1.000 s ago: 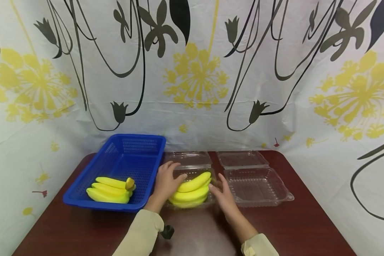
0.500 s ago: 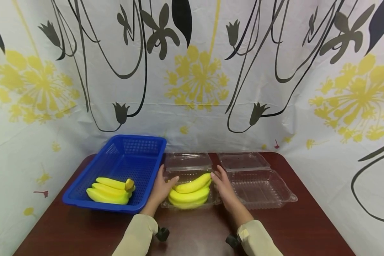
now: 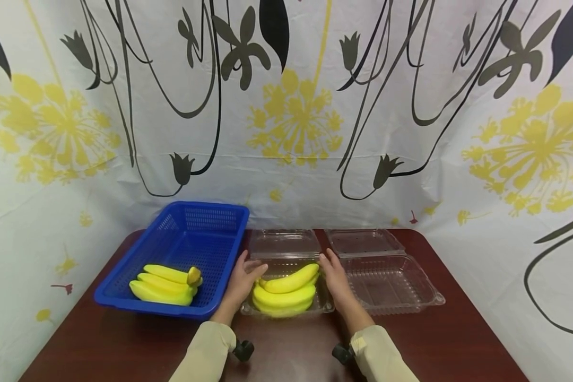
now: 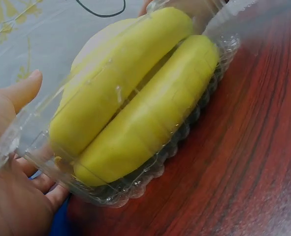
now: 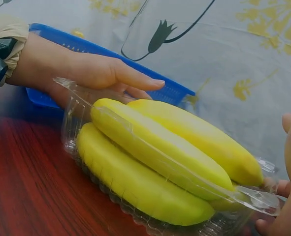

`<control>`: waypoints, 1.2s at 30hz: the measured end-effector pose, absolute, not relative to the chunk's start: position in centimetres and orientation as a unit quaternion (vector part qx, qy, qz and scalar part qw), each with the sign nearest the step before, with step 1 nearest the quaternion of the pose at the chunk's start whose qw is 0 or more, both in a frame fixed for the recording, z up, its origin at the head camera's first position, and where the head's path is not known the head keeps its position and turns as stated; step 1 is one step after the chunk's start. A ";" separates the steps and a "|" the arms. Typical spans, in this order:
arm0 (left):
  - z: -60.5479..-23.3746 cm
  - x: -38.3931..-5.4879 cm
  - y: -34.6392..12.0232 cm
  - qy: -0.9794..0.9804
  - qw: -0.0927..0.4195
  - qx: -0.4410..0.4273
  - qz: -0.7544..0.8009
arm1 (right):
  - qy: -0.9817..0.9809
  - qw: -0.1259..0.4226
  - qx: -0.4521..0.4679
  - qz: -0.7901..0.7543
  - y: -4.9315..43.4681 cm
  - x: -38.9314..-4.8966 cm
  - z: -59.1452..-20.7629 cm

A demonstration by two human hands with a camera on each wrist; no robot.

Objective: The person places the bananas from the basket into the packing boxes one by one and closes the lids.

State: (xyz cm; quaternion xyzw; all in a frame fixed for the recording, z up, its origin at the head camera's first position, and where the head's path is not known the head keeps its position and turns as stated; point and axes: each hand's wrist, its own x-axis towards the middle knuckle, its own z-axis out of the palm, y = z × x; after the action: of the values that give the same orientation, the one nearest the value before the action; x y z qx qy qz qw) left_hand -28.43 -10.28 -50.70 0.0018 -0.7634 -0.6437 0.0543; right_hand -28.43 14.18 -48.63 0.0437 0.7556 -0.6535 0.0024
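A bunch of yellow bananas (image 3: 285, 297) lies in the bottom half of a clear plastic clamshell box (image 3: 326, 306), whose lid (image 3: 284, 241) is folded back flat behind it. My left hand (image 3: 240, 281) is at the box's left side, thumb stretched up and fingers along the outer wall. On the opposite side, my right hand (image 3: 336, 278) lies along the right wall, fingers extended. The left wrist view shows left fingers (image 4: 42, 182) against the box's end, partly behind it. In the right wrist view, the right hand (image 5: 289, 187) is close by the box's corner tab.
To the left stands a blue plastic basket (image 3: 171, 208) with another banana bunch (image 3: 164, 286) in its near end. A second clear clamshell box (image 3: 391, 281), lid folded back, is to the right. All rest on a dark red-brown table (image 3: 458, 339) before a floral cloth (image 3: 286, 116).
My hands have gone from beside the bananas to the box's two sides. The box with the bananas has shifted slightly toward me and to the right. The basket stays put.
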 end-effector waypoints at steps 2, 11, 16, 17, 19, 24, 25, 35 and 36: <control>-50.7 -28.4 -10.3 -0.763 0.047 0.009 -0.644 | 0.760 0.003 0.054 -0.648 14.1 -28.4 -48.7; -51.0 -28.2 -10.2 -0.768 0.054 -0.021 -0.638 | 0.821 -0.019 0.086 -0.564 13.6 -28.2 -49.1; -51.2 -28.1 -10.1 -0.758 0.072 -0.042 -0.647 | 0.820 -0.035 0.085 -0.565 13.5 -28.1 -49.5; -51.3 -28.2 -10.1 -0.755 0.071 -0.039 -0.650 | 0.821 -0.039 0.085 -0.564 13.5 -28.1 -49.5; -51.3 -28.3 -10.0 -0.748 0.066 -0.030 -0.660 | 0.822 -0.048 0.084 -0.561 13.5 -28.1 -49.6; -50.5 -27.9 -10.0 -0.721 0.066 -0.032 -0.689 | 0.817 -0.074 0.083 -0.566 13.4 -28.1 -49.8; -50.1 -27.7 -10.0 -0.714 0.067 -0.033 -0.696 | 0.818 -0.081 0.082 -0.564 13.4 -28.1 -49.7; -47.8 -25.9 -9.7 -0.719 0.085 -0.017 -0.690 | 0.823 -0.130 0.082 -0.547 13.2 -27.7 -49.9; -48.3 -26.3 -9.8 -0.717 0.088 -0.017 -0.691 | 0.821 -0.133 0.079 -0.550 13.2 -27.7 -50.0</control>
State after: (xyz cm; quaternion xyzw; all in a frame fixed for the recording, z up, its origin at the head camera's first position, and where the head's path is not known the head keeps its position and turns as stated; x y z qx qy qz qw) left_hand -26.28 -9.76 -48.32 -0.0171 -0.7169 -0.6915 0.0878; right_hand -27.66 13.16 -49.98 0.0786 0.8205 -0.5503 -0.1333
